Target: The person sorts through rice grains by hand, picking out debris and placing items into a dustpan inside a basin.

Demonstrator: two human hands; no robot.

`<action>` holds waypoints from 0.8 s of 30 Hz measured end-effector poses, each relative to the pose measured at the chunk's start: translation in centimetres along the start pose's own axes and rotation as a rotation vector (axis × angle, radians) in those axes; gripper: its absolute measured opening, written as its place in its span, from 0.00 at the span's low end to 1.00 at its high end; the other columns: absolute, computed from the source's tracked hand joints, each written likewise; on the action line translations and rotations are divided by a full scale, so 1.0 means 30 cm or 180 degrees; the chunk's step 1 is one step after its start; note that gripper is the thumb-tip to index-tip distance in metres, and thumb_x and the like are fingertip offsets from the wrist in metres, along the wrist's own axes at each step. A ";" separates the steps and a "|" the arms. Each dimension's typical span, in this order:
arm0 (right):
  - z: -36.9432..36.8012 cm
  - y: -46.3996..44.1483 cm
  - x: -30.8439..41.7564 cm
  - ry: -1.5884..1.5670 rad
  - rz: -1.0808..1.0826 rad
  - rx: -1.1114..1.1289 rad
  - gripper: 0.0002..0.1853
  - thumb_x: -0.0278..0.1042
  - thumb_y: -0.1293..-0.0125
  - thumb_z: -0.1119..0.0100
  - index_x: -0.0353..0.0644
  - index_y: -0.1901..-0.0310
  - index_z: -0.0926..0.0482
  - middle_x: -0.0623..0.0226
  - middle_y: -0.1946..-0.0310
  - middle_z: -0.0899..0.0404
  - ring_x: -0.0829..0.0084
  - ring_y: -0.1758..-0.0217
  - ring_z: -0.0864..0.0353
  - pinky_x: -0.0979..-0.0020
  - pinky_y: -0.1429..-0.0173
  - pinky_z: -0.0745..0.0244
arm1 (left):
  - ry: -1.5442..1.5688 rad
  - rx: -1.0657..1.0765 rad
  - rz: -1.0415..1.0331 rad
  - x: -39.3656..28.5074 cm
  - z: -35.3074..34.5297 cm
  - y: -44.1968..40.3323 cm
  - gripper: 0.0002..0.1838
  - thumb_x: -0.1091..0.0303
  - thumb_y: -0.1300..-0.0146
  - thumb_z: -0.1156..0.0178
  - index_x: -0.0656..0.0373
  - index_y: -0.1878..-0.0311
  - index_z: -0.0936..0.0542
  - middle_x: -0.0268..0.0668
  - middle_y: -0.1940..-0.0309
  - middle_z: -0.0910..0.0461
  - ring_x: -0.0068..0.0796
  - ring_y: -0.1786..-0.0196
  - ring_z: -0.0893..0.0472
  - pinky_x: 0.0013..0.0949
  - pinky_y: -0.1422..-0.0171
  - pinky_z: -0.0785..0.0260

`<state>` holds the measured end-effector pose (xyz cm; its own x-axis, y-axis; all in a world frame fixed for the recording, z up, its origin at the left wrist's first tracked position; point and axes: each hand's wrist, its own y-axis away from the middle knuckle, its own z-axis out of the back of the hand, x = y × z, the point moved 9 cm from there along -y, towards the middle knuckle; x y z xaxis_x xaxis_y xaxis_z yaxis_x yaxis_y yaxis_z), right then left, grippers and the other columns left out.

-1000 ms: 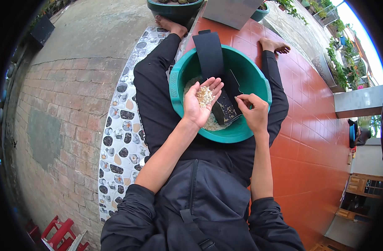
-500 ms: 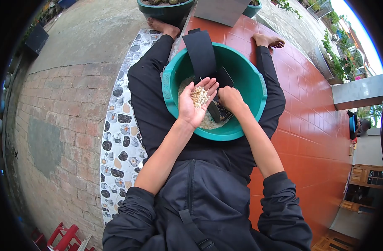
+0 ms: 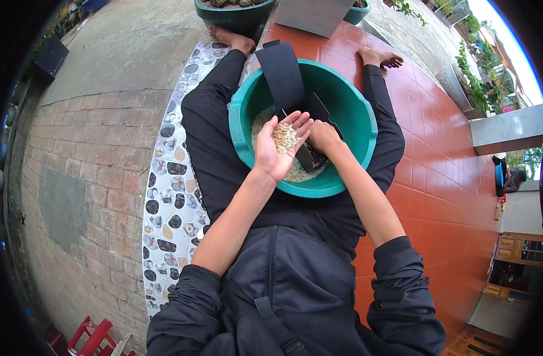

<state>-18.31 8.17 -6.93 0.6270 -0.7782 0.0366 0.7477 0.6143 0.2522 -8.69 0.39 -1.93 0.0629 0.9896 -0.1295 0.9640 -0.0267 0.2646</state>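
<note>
My left hand (image 3: 269,156) is palm up above a green basin, its fingers stretched and slightly cupped. A small heap of pale, rice-like grains (image 3: 285,138) with brownish husks rests in that palm. Close beside its fingertips is my right hand (image 3: 325,137), with the fingers curled in; what they hold, if anything, is hidden. Between my legs stands the green basin (image 3: 361,148), with more whitish grains (image 3: 300,174) at its bottom. A black box (image 3: 310,159) sits tilted inside it under my hands, partly covered by them. Its black flap (image 3: 281,74) leans up over the far rim.
Patterned pebble tiles (image 3: 167,196) lie on the left, with brick paving (image 3: 108,154) beyond. Red tiles (image 3: 425,196) cover the right side. A planter (image 3: 236,15) and a grey block (image 3: 316,15) stand past the basin. Red plastic chairs (image 3: 93,338) are at the lower left.
Both hands have shifted very slightly, and the basin has moved a touch with the box and flap. The grains still lie in my left palm.
</note>
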 end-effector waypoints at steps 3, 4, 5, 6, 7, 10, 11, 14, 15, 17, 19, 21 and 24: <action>-0.019 -0.005 0.008 0.0169 0.0083 0.0000 0.08 0.28 0.40 0.47 0.38 0.69 0.19 0.53 0.68 0.17 0.54 0.62 0.16 0.57 0.58 0.20 | 0.0027 0.0035 0.0008 0.002 0.002 -0.003 0.25 0.59 0.27 0.67 0.72 0.43 0.31 0.52 0.41 0.28 0.48 0.35 0.31 0.45 0.28 0.40; -0.026 -0.010 0.013 0.0188 0.0152 -0.0049 0.07 0.29 0.41 0.47 0.39 0.70 0.19 0.54 0.68 0.17 0.55 0.62 0.16 0.58 0.59 0.20 | 0.0020 0.0031 0.0008 0.002 0.006 -0.004 0.25 0.59 0.27 0.67 0.72 0.43 0.31 0.52 0.41 0.28 0.48 0.35 0.31 0.45 0.28 0.40; -0.034 -0.013 0.018 0.0208 0.0219 -0.0098 0.06 0.29 0.41 0.46 0.40 0.70 0.19 0.55 0.69 0.17 0.56 0.62 0.16 0.59 0.59 0.20 | 0.0009 0.0042 0.0015 0.002 0.007 -0.006 0.25 0.59 0.27 0.67 0.72 0.43 0.31 0.52 0.42 0.28 0.48 0.35 0.31 0.45 0.28 0.40; -0.044 -0.014 0.019 0.0202 0.0215 -0.0101 0.06 0.29 0.41 0.46 0.40 0.70 0.19 0.55 0.69 0.17 0.56 0.62 0.16 0.59 0.59 0.20 | -0.0001 0.0055 0.0023 0.003 0.004 -0.005 0.25 0.60 0.27 0.66 0.71 0.43 0.31 0.52 0.42 0.28 0.49 0.35 0.31 0.44 0.29 0.40; -0.053 -0.016 0.028 0.0294 0.0279 -0.0126 0.06 0.29 0.41 0.46 0.41 0.71 0.19 0.56 0.69 0.17 0.57 0.63 0.15 0.60 0.60 0.20 | -0.0006 0.0056 0.0028 0.003 0.002 -0.004 0.25 0.60 0.27 0.66 0.71 0.43 0.31 0.52 0.42 0.28 0.49 0.35 0.31 0.44 0.29 0.40; -0.051 -0.012 0.052 0.0436 0.0376 -0.0123 0.06 0.29 0.42 0.46 0.42 0.71 0.19 0.58 0.69 0.17 0.58 0.63 0.15 0.61 0.62 0.19 | -0.0091 0.0018 -0.0005 0.002 0.000 -0.002 0.25 0.60 0.28 0.66 0.71 0.43 0.31 0.52 0.42 0.28 0.49 0.35 0.30 0.44 0.29 0.39; -0.048 -0.009 0.063 0.0485 0.0421 -0.0092 0.06 0.29 0.42 0.46 0.42 0.72 0.19 0.59 0.70 0.17 0.59 0.64 0.15 0.61 0.62 0.19 | -0.0092 0.0001 -0.0006 0.001 0.000 -0.001 0.24 0.60 0.28 0.66 0.71 0.43 0.31 0.52 0.42 0.28 0.49 0.35 0.30 0.44 0.29 0.39; -0.031 -0.002 0.069 0.0370 0.0445 -0.0166 0.05 0.29 0.44 0.44 0.41 0.74 0.19 0.58 0.71 0.17 0.58 0.64 0.15 0.60 0.63 0.20 | -0.0078 0.0022 -0.0003 0.001 0.003 -0.001 0.24 0.60 0.28 0.66 0.71 0.43 0.31 0.52 0.42 0.28 0.49 0.36 0.30 0.44 0.29 0.39; -0.027 -0.002 0.064 0.0372 0.0444 -0.0171 0.05 0.29 0.44 0.44 0.41 0.74 0.19 0.58 0.71 0.17 0.58 0.64 0.15 0.60 0.63 0.20 | -0.0058 0.0062 0.0001 0.001 0.003 -0.003 0.24 0.60 0.28 0.66 0.71 0.43 0.31 0.51 0.42 0.28 0.48 0.36 0.30 0.44 0.29 0.39; 0.005 -0.005 0.020 0.0274 0.0156 -0.0344 0.05 0.30 0.47 0.40 0.39 0.75 0.19 0.56 0.72 0.18 0.56 0.65 0.16 0.60 0.63 0.20 | -0.0025 0.0086 0.0011 0.003 0.005 -0.008 0.24 0.60 0.28 0.65 0.71 0.43 0.31 0.51 0.42 0.28 0.48 0.36 0.29 0.44 0.29 0.39; 0.128 0.046 -0.018 -0.0082 -0.0166 -0.0736 0.05 0.29 0.50 0.38 0.38 0.76 0.19 0.53 0.74 0.19 0.53 0.67 0.17 0.59 0.62 0.20 | 0.0029 0.0092 -0.0017 -0.006 0.007 -0.010 0.24 0.59 0.28 0.65 0.71 0.43 0.31 0.51 0.42 0.28 0.48 0.36 0.29 0.44 0.29 0.39; 0.228 0.123 -0.035 -0.0961 -0.0350 -0.0969 0.06 0.27 0.50 0.39 0.36 0.72 0.17 0.50 0.74 0.19 0.53 0.68 0.17 0.60 0.60 0.22 | 0.0008 0.0020 -0.0019 -0.010 0.014 -0.008 0.24 0.59 0.28 0.64 0.71 0.43 0.30 0.51 0.42 0.27 0.47 0.37 0.29 0.43 0.29 0.39; 0.302 0.252 -0.007 -0.1693 -0.0392 -0.1050 0.07 0.27 0.49 0.39 0.34 0.70 0.17 0.51 0.74 0.18 0.58 0.70 0.17 0.64 0.62 0.23 | -0.0036 0.0050 -0.0094 -0.015 0.011 -0.009 0.25 0.57 0.28 0.62 0.70 0.44 0.29 0.50 0.43 0.26 0.45 0.37 0.28 0.42 0.29 0.39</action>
<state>-14.76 11.81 3.72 0.4011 -0.7521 0.5229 0.8885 0.4582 -0.0226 -8.89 -0.09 -2.26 0.0372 0.9883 -0.1479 0.9694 0.0002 0.2455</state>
